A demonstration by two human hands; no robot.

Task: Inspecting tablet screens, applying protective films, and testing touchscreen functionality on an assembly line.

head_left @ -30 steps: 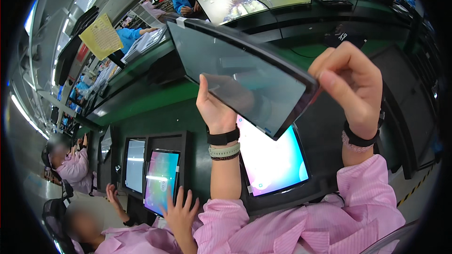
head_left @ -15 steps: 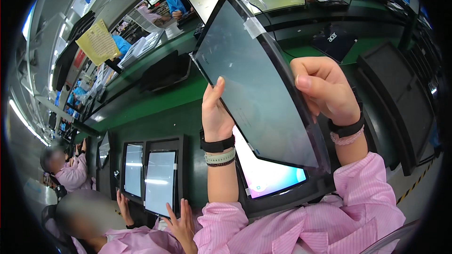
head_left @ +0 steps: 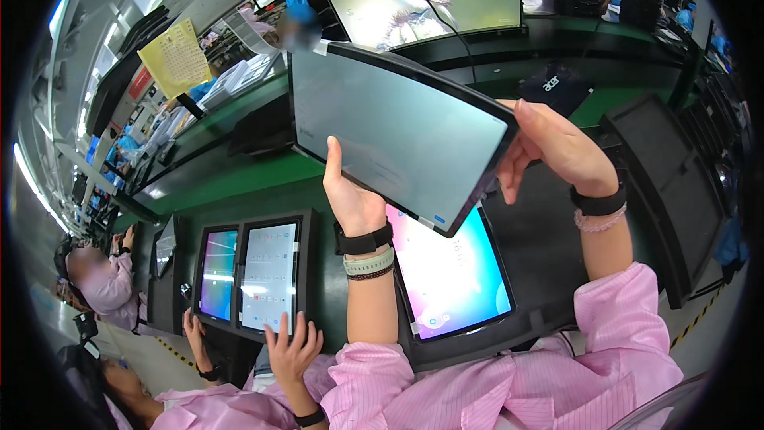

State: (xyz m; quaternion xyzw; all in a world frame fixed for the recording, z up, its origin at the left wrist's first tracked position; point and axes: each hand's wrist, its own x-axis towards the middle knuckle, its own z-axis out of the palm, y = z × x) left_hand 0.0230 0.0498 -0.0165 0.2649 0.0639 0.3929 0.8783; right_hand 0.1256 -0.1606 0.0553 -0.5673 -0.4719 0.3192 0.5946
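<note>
Raised in front of me is a tablet [head_left: 398, 127] with a pale grey-green screen, a dark frame and small pieces of clear tape on its edges. My left hand [head_left: 355, 201] grips its lower left edge, thumb on the screen and fingers behind. At the upper right corner, my right hand [head_left: 567, 150] holds on with its thumb along the edge; the other fingers are partly behind the tablet. Below it, a second tablet [head_left: 458, 287] with a bright pink, white and blue screen lies in a black tray [head_left: 545, 271]. The raised tablet covers its upper part.
On the left, a co-worker's hand [head_left: 293, 350] is at a tablet [head_left: 269, 271] showing icons, beside a tablet with a purple-blue screen [head_left: 218, 275]. A monitor [head_left: 485, 8] stands at the back, with cables in front. A black tray [head_left: 664, 183] leans at the right.
The held tablet has turned from steeply upright to lying more sideways, its top swinging left. My right thumb has straightened along its edge. The co-worker's two tablets changed from blank to coloured and icon screens.
</note>
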